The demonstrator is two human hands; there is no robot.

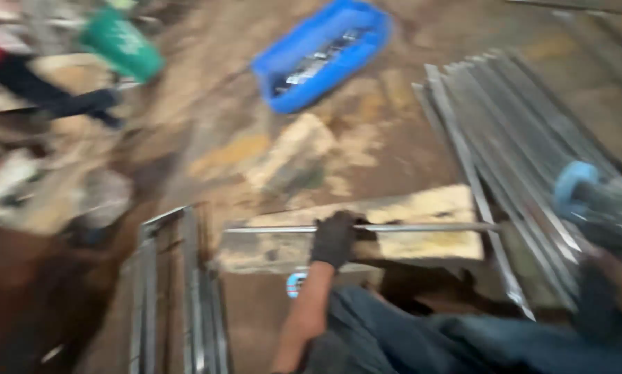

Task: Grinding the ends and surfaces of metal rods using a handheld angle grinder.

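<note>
Your left hand [334, 239], fingers closed, pins a metal rod [408, 226] on the wooden block [422, 232]. Your right hand [612, 266] holds a blurred power tool [588, 197]; its fingers' state I cannot tell. No cut shows yet.

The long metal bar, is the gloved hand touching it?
Touching. The head view shows the left hand in a dark glove pressed onto the metal bar, which lies across the wooden block.

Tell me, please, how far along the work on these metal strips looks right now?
Mid-way, it seems. The left hand pins one metal bar across a wooden block; the right hand holds a blue-tipped power tool. Strips lie stacked on the right and on the left; which stack is finished is unclear.
</note>
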